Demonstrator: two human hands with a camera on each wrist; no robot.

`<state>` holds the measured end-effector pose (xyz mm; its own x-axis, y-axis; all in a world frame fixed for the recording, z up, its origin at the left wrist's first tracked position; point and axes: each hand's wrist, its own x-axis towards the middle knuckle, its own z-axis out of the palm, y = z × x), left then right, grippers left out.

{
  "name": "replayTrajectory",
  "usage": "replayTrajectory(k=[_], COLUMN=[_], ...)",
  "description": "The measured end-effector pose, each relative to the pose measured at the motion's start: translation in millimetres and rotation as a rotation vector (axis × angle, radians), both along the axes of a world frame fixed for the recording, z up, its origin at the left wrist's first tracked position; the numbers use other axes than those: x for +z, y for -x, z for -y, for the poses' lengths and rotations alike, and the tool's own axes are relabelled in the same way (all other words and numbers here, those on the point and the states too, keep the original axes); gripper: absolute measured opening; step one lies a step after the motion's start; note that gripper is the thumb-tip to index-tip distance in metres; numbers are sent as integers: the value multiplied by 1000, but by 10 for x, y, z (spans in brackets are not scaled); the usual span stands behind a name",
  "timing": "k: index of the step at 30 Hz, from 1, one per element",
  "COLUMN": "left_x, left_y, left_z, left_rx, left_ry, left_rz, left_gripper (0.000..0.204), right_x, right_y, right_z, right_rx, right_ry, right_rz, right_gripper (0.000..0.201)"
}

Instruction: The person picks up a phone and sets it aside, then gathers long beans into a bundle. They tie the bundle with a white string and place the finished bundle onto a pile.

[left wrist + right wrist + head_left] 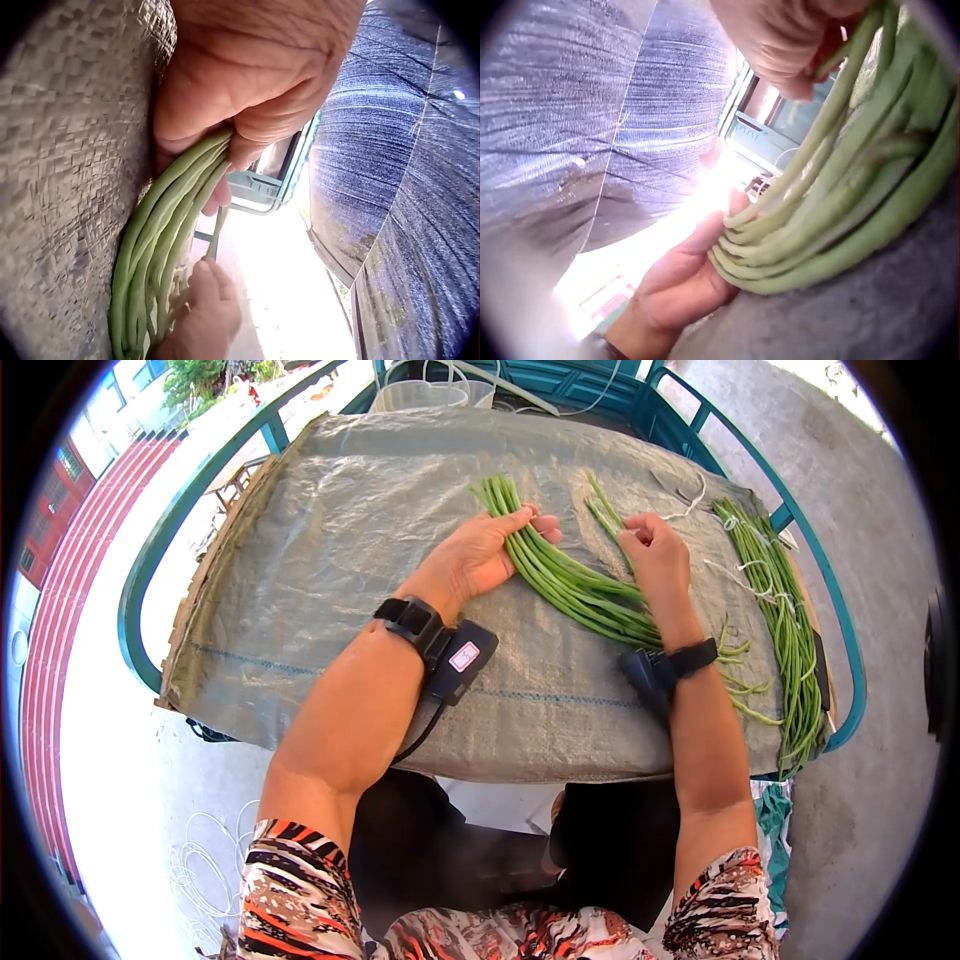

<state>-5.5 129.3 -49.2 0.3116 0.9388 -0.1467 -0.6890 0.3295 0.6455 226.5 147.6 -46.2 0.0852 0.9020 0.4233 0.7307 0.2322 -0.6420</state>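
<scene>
My left hand [485, 552] grips a bundle of long green beans [575, 592] near one end, thumb across the top. The bundle curves down to the right, passing under my right wrist. Its upper tips stick out beyond the left thumb. My right hand [657, 557] pinches a few separate long beans [603, 510] between thumb and fingertips, just right of the bundle. In the left wrist view the bean stalks [169, 202] run down from the left hand's grasp. From the right wrist the left hand [682, 281] shows around the bundle's far end.
Tied long beans [775, 610] lie along the right edge, bound with white string [745, 567]. Loose bean ends [745, 680] lie beside them. A woven sheet [330, 560] covers the cart bed, with teal rails [150, 570] around it. White buckets [420, 397] stand at the back.
</scene>
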Motion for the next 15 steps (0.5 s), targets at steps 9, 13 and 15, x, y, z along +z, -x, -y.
replayTrajectory(k=[9, 13, 15], left_x=[2, -42, -70], left_y=[-4, 15, 28], left_z=[10, -27, -48], left_rx=[-3, -7, -18], left_ry=[-46, -41, -42], left_rz=[10, 9, 13], left_gripper=[20, 21, 21], right_x=[174, 236, 210], right_y=[433, 483, 492], right_z=[307, 394, 390], right_rx=[334, 405, 443], right_ry=[-125, -42, -4], right_rz=[-52, -3, -4], right_gripper=[18, 19, 19])
